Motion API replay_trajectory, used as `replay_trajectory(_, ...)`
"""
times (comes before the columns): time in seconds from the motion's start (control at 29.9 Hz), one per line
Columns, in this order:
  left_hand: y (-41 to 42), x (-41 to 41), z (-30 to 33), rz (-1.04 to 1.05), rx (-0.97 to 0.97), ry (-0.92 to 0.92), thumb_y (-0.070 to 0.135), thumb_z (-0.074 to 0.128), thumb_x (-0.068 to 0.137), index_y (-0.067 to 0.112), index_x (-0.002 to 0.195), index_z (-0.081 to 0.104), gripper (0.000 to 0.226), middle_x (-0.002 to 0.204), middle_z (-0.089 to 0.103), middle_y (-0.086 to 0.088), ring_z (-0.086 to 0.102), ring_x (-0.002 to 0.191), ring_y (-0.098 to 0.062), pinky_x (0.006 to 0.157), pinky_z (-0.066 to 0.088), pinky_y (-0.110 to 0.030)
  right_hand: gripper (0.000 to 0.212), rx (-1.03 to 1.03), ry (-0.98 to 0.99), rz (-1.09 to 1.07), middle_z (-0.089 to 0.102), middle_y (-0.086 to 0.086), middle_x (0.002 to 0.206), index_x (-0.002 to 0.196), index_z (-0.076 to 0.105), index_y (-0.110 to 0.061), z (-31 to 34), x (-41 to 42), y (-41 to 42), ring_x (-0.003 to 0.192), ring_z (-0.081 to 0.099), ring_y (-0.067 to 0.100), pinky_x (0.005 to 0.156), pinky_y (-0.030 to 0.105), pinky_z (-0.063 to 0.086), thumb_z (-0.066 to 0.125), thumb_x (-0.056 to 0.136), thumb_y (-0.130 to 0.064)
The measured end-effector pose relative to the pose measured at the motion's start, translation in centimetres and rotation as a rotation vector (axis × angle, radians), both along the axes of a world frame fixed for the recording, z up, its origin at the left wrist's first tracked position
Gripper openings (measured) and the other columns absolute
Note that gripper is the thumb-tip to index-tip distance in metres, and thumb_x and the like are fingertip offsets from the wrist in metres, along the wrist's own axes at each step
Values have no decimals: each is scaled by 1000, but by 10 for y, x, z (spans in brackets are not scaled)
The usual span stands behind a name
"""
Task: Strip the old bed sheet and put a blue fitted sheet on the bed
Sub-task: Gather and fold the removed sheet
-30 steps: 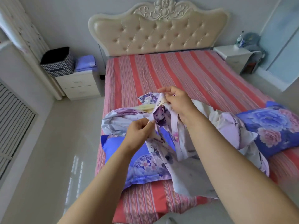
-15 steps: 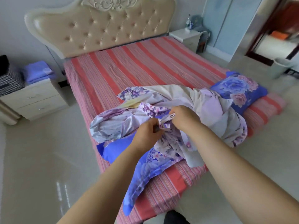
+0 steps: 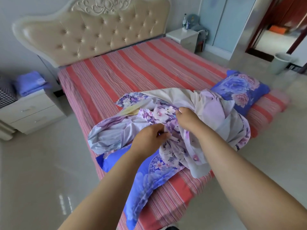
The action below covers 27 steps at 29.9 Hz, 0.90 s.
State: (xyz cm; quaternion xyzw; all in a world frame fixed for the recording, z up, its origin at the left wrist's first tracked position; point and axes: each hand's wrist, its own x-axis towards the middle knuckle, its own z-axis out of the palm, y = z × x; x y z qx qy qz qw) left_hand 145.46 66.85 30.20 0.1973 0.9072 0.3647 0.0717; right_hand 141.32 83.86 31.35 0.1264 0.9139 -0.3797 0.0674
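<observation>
The old sheet (image 3: 191,113), thin, crumpled cloth with lilac flowers and a plain pale underside, lay heaped near the foot of the bed (image 3: 132,72), whose mattress wore coarse red stripes below a tufted cream headboard (image 3: 93,34). Two glossy blue floral pillows flanked the heap, one (image 3: 146,176) partly under it, the other (image 3: 240,90) beyond. Folded blue sheet (image 3: 29,83) sat on the left nightstand (image 3: 31,112), well apart. Left hand (image 3: 147,140) and right hand (image 3: 187,118) both pinched the floral cloth, fingers curled.
</observation>
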Motion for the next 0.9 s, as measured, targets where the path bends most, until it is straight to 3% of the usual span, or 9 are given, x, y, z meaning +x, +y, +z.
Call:
replay_trajectory(0.1,5,-7,-2,25,-23,101,31,64,88,28,74,61,15,74,59,10,51,71,-11,62,40,-28,36,-144,-104,94,42,-2,62,60,40,-19,-5,-1,-2,59,39,13,57,28,28,49,94,-26)
replay_trajectory(0.2,6,-13,-10,237,177,-47,27,64,89,28,73,46,25,77,64,6,59,67,-17,60,46,-32,35,-301,-145,144,53,3,72,78,58,-2,-15,1,-8,70,49,16,71,33,34,63,76,-37)
replay_trajectory(0.27,5,-18,-15,293,243,-115,30,62,91,24,72,42,28,78,68,-1,59,59,-20,55,48,-34,35,-296,-125,138,50,5,75,84,58,-5,-22,7,-12,72,46,15,69,32,32,60,85,-40)
replay_trajectory(0.47,-11,-32,-23,170,350,-226,17,53,95,25,106,54,14,81,54,7,53,56,-13,45,44,-25,26,-144,12,44,56,-2,75,82,59,-14,-39,27,-23,71,52,13,68,28,40,47,98,-32)
replay_trajectory(0.53,-24,-37,-23,45,277,-203,14,49,96,24,100,61,16,79,55,6,52,53,-10,42,44,-22,19,-157,13,47,67,2,89,93,64,-17,-39,30,-36,86,62,16,80,31,47,53,95,-32)
replay_trajectory(0.6,-38,-42,-21,-34,194,-183,16,51,95,17,89,64,14,78,58,5,56,57,-14,42,43,-22,11,-220,-29,75,66,-8,81,84,63,-25,-36,37,-57,78,60,8,74,26,46,65,87,-35)
replay_trajectory(0.7,-63,-53,-17,-173,30,-105,23,54,94,12,89,61,14,82,63,-1,57,62,-13,55,43,-26,31,-24,-1,-17,49,-8,59,62,47,-30,-36,41,-90,62,47,10,56,24,36,68,84,-30)
replay_trajectory(0.8,-85,-66,-19,-366,-88,20,28,54,93,17,95,59,12,94,55,1,54,86,-20,74,44,-31,13,158,83,-90,51,-5,72,74,58,-22,-34,44,-115,73,52,21,63,34,40,63,86,-25)
replay_trajectory(0.9,-102,-73,-25,-524,-7,109,38,52,90,22,86,58,17,90,49,7,46,92,-20,85,38,-30,14,93,87,-104,58,3,74,79,63,-13,-33,52,-127,73,56,24,67,36,44,65,85,-25)
